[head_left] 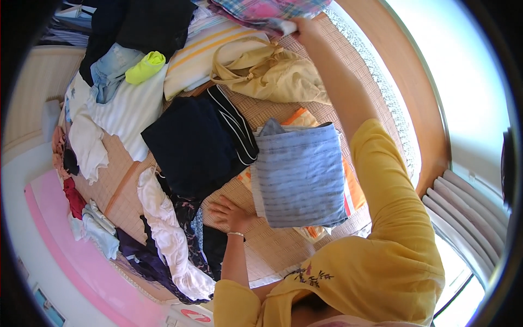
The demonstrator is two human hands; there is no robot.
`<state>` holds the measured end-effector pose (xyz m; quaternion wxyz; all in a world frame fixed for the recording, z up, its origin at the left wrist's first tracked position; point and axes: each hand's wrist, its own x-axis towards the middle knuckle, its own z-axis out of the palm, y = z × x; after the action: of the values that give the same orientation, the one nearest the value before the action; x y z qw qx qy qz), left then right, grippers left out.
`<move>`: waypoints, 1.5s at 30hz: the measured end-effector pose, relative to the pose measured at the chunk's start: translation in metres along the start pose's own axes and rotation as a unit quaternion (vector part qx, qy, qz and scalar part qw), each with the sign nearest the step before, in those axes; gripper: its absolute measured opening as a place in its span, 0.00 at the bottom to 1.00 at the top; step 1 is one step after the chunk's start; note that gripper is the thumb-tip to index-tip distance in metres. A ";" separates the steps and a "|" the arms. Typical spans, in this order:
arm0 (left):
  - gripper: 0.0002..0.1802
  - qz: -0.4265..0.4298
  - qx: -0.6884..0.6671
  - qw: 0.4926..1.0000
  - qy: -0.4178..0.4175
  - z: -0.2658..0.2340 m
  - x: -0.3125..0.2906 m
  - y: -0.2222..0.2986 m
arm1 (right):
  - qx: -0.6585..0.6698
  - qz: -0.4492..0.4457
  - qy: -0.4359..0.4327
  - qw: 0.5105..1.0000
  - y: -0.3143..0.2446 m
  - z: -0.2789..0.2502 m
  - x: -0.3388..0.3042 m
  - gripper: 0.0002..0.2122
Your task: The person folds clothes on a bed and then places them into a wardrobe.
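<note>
My left hand point(230, 215) lies flat on the woven mat point(239, 240) with its fingers spread, and it holds nothing. A bracelet circles that wrist. At the far edge, my stretched-out right hand point(308, 31) grips the near corner of a pink and blue plaid cloth point(267, 10), which runs out of view. Just right of my left hand is a folded grey-blue striped cloth point(299, 174), on top of an orange and white cloth point(354, 185). Beyond my left hand lies a folded dark navy garment point(185, 141) with white-edged black trim point(231, 120).
A tan garment with straps point(283, 76) lies near my right forearm. At the far left are white clothes point(122, 109), a neon yellow rolled cloth point(145, 67) and black clothes point(141, 27). Crumpled white cloth point(163, 218) lies left of my left hand. A wooden ledge point(403, 60) borders the right.
</note>
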<state>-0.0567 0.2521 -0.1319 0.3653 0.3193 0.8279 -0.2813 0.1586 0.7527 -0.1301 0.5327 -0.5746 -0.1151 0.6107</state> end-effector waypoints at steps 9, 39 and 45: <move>0.82 0.006 -0.032 0.999 0.013 -0.003 -0.010 0.003 | -0.285 0.017 -0.260 0.923 -0.154 -0.298 -0.072 0.19; 0.31 0.319 -0.645 0.693 0.045 -0.007 -0.153 0.078 | -0.181 0.297 -0.250 0.904 0.026 -0.260 -0.326 0.25; 0.33 0.267 -0.592 0.738 0.181 0.082 -0.160 0.071 | -0.381 0.113 -0.288 0.872 0.036 -0.288 -0.322 0.26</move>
<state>0.1154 0.1884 -0.0705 0.3838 0.2916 0.7587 0.4383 0.3039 0.3504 -0.0610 0.1436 -0.5407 -0.4212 0.7139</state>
